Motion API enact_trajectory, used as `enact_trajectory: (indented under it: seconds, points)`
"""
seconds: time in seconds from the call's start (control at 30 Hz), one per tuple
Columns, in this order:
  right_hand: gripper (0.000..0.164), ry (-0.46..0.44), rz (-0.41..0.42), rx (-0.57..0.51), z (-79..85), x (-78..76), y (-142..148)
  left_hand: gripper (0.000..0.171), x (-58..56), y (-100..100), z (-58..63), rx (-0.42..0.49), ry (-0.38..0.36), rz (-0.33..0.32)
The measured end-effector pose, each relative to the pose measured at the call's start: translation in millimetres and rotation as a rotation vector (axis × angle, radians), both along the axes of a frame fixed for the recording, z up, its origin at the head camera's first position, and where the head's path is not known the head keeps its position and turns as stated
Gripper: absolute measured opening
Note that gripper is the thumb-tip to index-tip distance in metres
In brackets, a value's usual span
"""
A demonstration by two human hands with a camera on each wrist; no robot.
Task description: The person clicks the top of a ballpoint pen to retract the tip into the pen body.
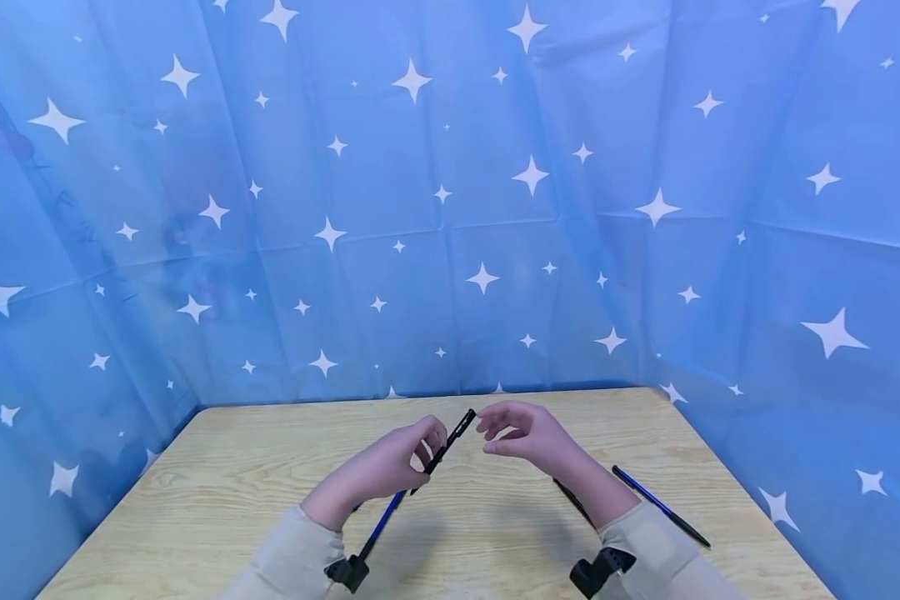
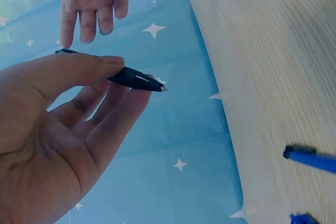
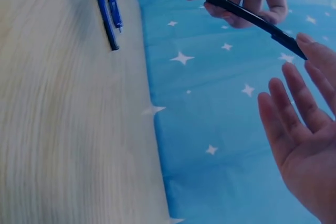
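Note:
Thumb and fingertips of my left hand point(image 1: 393, 458) pinch a black pen point(image 1: 461, 425) around its middle, held tilted over the table. In the left wrist view, the metal writing tip of the pen point(image 2: 137, 78) points right. My right hand point(image 1: 528, 433) is raised beside the pen's upper end, its fingers loosely bent and spread. One right fingertip is right at that end in the head view. The right wrist view shows the palm of the right hand point(image 3: 310, 148) turned up, with the clip end of the black pen point(image 3: 247, 15) close to its fingertips.
A blue pen point(image 1: 382, 525) lies under my left forearm, with another blue pen point(image 3: 113, 6) beside it. On the right lie a blue pen with a black grip point(image 1: 660, 506) and a black pen point(image 1: 572, 502) partly behind my right forearm. A blue starry curtain point(image 1: 450, 208) surrounds the wooden table point(image 1: 270, 433).

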State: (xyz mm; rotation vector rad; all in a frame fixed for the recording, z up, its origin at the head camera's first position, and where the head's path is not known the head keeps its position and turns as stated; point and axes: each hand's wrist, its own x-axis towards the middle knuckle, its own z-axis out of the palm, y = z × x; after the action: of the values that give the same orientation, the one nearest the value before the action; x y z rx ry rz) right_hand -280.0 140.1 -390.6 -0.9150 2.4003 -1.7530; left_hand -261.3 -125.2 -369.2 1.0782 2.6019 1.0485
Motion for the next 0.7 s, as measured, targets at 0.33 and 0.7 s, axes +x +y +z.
enact_trajectory:
  seconds: [0.33, 0.7]
  points:
    - [0.041, -0.055, -0.047, -0.087, 14.2, 1.7, -8, 0.038, 3.7, 14, -5.3, 0.123, -0.012, 0.088]
    - [0.039, -0.090, -0.050, -0.259, 26.8, 5.5, -23, 0.020, 7.4, 33, -9.1, 0.288, -0.082, 0.176]
